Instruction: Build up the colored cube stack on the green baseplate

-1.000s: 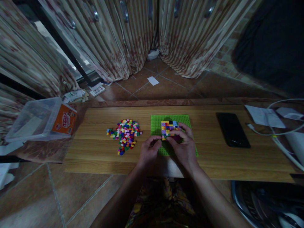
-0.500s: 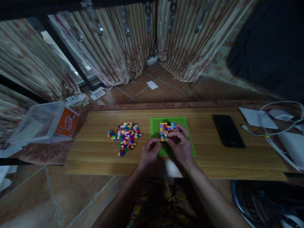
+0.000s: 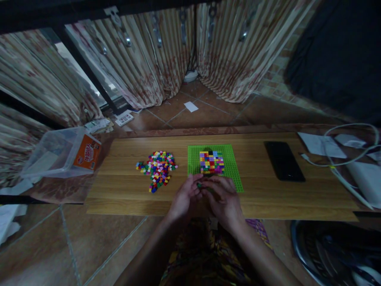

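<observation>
Both hands, left hand [image 3: 185, 195] and right hand [image 3: 224, 198], meet at centre frame on the green baseplate [image 3: 194, 161], fingertips pinched together, perhaps around a small brick, below the brick block [image 3: 211, 162].

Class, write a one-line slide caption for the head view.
Both hands, left hand and right hand, meet at the near edge of a green baseplate bearing a multicoloured brick block.

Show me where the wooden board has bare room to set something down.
Bare wood lies between the green studded baseplate and the black phone, and left of the loose pile of small coloured bricks. It is crowded at the near middle edge, where the left hand and right hand meet.
</observation>
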A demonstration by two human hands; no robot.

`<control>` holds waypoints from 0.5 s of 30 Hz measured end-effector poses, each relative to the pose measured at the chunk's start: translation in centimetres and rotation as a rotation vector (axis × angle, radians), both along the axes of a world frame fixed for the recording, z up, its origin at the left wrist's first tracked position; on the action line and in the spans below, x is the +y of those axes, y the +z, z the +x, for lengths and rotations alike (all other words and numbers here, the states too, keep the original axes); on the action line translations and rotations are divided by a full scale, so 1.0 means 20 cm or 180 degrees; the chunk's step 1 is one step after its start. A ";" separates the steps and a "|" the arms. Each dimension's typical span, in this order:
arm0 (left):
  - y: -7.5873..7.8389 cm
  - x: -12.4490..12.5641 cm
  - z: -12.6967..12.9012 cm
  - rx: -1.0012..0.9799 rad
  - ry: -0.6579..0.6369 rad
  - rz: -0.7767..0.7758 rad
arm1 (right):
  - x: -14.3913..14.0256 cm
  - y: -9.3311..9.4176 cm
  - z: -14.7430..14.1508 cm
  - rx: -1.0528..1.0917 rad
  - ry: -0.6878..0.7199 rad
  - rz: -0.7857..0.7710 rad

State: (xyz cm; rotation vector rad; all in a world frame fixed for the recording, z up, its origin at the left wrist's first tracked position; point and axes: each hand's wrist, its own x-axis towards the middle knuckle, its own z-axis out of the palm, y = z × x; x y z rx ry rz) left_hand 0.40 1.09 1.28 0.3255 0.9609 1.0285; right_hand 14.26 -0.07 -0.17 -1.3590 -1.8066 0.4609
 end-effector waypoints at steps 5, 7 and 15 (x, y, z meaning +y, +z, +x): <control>0.01 -0.02 0.02 0.0057 -0.0185 0.0205 | 0.01 -0.01 -0.01 -0.0390 -0.0126 0.0194; 0.01 -0.03 0.03 0.0146 -0.0213 0.0234 | 0.00 -0.01 -0.01 -0.0446 -0.0163 0.0194; -0.01 -0.04 0.05 0.0495 -0.0066 0.0301 | 0.01 -0.01 0.02 0.0273 -0.0129 -0.0246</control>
